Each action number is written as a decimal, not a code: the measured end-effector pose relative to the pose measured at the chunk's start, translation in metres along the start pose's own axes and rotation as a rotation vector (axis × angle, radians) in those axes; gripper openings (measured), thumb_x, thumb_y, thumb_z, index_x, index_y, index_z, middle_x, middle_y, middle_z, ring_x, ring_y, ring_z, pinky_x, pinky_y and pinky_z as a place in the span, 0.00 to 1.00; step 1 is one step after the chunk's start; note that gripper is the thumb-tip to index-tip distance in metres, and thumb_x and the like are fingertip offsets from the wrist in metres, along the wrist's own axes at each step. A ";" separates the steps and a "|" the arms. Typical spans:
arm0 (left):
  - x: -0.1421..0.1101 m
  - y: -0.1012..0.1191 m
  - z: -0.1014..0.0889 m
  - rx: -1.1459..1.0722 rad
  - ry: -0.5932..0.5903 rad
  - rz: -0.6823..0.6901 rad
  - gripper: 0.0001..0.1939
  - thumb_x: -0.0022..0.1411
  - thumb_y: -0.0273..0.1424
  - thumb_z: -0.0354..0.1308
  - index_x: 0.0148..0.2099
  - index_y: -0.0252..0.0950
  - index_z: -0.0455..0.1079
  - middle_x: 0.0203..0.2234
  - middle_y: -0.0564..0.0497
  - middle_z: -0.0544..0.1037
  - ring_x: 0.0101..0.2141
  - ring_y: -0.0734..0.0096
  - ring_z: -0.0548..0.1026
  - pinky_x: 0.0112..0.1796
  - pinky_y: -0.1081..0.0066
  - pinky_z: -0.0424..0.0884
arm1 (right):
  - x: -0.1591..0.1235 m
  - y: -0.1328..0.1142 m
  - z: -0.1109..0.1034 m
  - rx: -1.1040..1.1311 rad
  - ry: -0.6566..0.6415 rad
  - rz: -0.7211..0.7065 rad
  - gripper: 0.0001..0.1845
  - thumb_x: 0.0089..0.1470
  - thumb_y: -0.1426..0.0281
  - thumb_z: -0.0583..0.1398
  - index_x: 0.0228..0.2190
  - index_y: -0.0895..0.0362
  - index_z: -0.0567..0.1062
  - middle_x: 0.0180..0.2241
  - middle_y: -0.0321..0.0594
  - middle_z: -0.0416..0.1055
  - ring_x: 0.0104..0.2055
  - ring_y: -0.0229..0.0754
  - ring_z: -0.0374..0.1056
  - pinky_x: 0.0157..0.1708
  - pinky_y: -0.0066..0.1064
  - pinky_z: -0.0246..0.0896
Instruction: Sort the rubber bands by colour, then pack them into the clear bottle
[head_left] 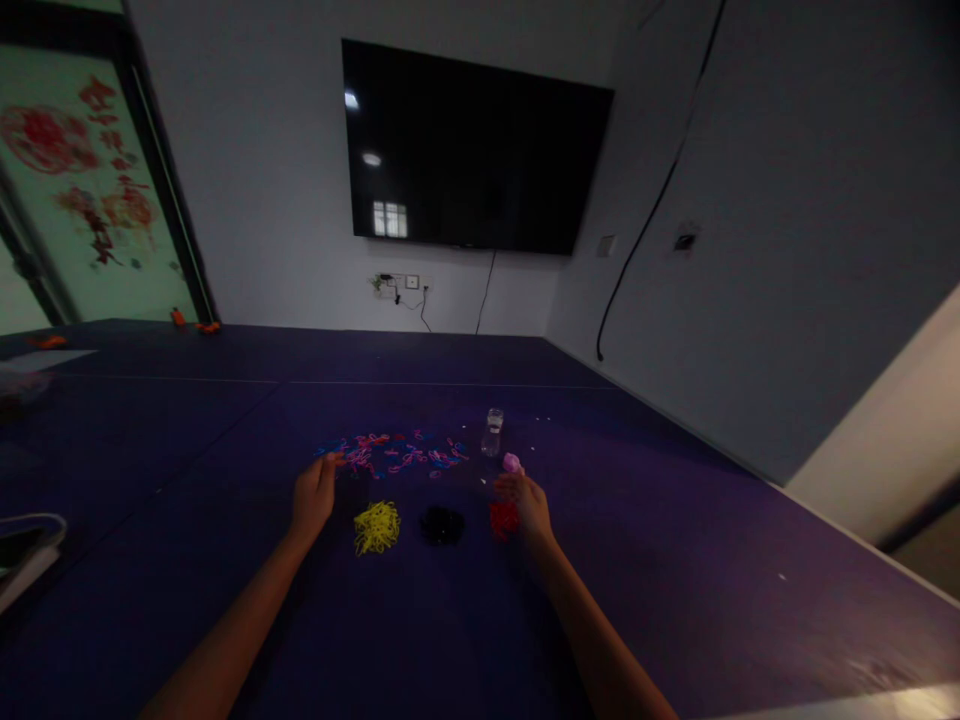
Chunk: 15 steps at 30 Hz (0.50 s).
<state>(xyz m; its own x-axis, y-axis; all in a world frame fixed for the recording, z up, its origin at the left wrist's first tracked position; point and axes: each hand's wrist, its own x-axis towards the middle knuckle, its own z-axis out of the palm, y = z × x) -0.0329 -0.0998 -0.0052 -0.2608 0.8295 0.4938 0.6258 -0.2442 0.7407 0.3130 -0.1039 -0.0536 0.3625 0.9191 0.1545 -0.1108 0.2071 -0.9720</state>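
My left hand [313, 494] is at the left end of a loose scatter of pink, blue and red rubber bands [409, 458], its fingertips pinched together. Whatever lies between those fingertips is too small to make out. Just above a small pile of red rubber bands [502, 518] is my right hand [528, 500], fingers stretched out and partly covering the pile. A pink crumpled-looking ball [511, 462] lies right beyond its fingertips. Between the hands sit a heap of yellow rubber bands [377, 527] and a heap of black ones [442, 525].
A small clear bottle [492, 433] stands behind the pink ball, with tiny white bits around it. The dark blue table [450, 640] reaches the wall. A white-edged device [30, 560] lies at the left edge. A television [472, 150] hangs on the wall.
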 end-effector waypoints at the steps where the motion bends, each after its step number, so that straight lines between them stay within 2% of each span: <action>1: 0.000 -0.003 -0.001 0.004 0.003 -0.001 0.29 0.63 0.47 0.34 0.37 0.36 0.71 0.37 0.44 0.79 0.41 0.60 0.75 0.45 0.66 0.67 | 0.000 -0.001 -0.002 -0.008 -0.013 -0.002 0.30 0.46 0.44 0.53 0.25 0.59 0.74 0.25 0.47 0.75 0.29 0.44 0.72 0.32 0.33 0.65; 4: -0.002 -0.009 0.000 0.012 0.017 -0.012 0.28 0.63 0.46 0.34 0.37 0.36 0.71 0.38 0.44 0.79 0.40 0.61 0.75 0.44 0.67 0.67 | 0.000 -0.003 -0.010 -0.112 -0.066 -0.059 0.32 0.46 0.44 0.52 0.28 0.60 0.76 0.28 0.48 0.76 0.33 0.45 0.72 0.38 0.35 0.64; 8: -0.005 -0.016 0.003 0.011 0.039 -0.025 0.27 0.62 0.46 0.34 0.34 0.37 0.71 0.37 0.44 0.79 0.39 0.61 0.75 0.43 0.67 0.68 | -0.004 -0.004 -0.017 -0.375 -0.209 -0.146 0.31 0.48 0.45 0.52 0.31 0.59 0.78 0.34 0.46 0.76 0.39 0.47 0.71 0.44 0.37 0.60; 12: -0.007 -0.022 0.004 0.010 0.040 -0.036 0.28 0.61 0.48 0.34 0.35 0.36 0.71 0.33 0.44 0.79 0.36 0.61 0.76 0.41 0.66 0.68 | -0.012 -0.004 -0.015 -0.551 -0.309 -0.215 0.29 0.52 0.48 0.50 0.34 0.57 0.78 0.31 0.42 0.76 0.35 0.46 0.71 0.38 0.34 0.62; 15: -0.008 -0.026 0.004 -0.002 0.051 -0.016 0.29 0.61 0.49 0.34 0.34 0.36 0.71 0.33 0.44 0.79 0.36 0.60 0.77 0.41 0.66 0.69 | -0.018 -0.004 -0.013 -0.655 -0.371 -0.272 0.29 0.53 0.50 0.49 0.27 0.59 0.79 0.20 0.39 0.72 0.25 0.42 0.68 0.29 0.30 0.61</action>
<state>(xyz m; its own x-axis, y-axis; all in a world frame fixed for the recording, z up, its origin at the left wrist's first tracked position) -0.0441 -0.0981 -0.0298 -0.3074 0.8068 0.5045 0.6202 -0.2322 0.7493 0.3191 -0.1262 -0.0545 -0.0451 0.9400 0.3382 0.5447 0.3069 -0.7804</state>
